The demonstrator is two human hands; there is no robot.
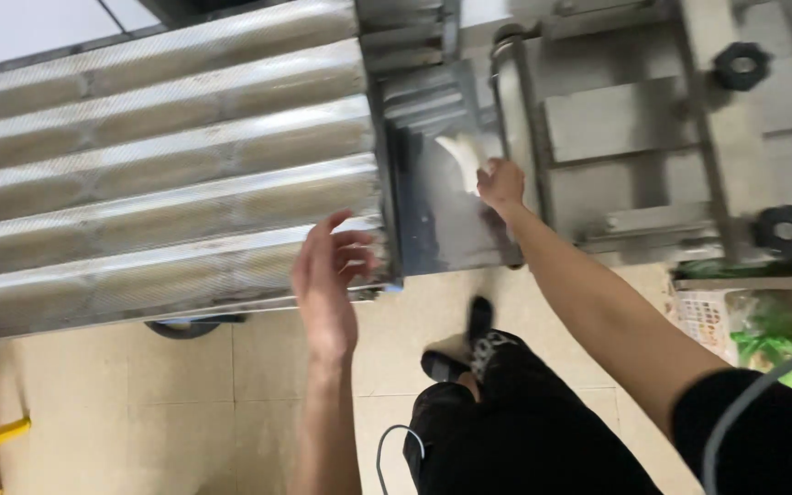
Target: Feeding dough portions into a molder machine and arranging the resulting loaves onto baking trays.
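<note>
The scene is a dough-handling station: a long corrugated metal tray (167, 174) with 5 perforated channels lies to the left, its right end butting against the steel outfeed chute (433, 192) of a grey machine (634, 128).

The right hand (500, 183) reaches up onto the chute, fingers curled around the lower end of a pale piece of dough (462, 151) that lies on the sloped steel. It appears pinched between thumb and fingers, though the grip itself is partly hidden by the knuckles. The left hand (330, 275) is wide open, fingers spread, holding nothing; it hovers just beside the near right corner of the tray, close to the front channel without clearly touching it.

Judging from this, the step in hand is picking the shaped dough off the chute, with the open hand poised to steady the tray or support the piece. The next move would likely call for a gentle lift so the soft dough does not stretch or tear, then carrying it left over the tray's edge and laying it straight along a channel. All 5 channels look empty in the visible part. The person's dark trousers and shoes (469, 353) stand on the tiled floor (139, 403) below.
</note>
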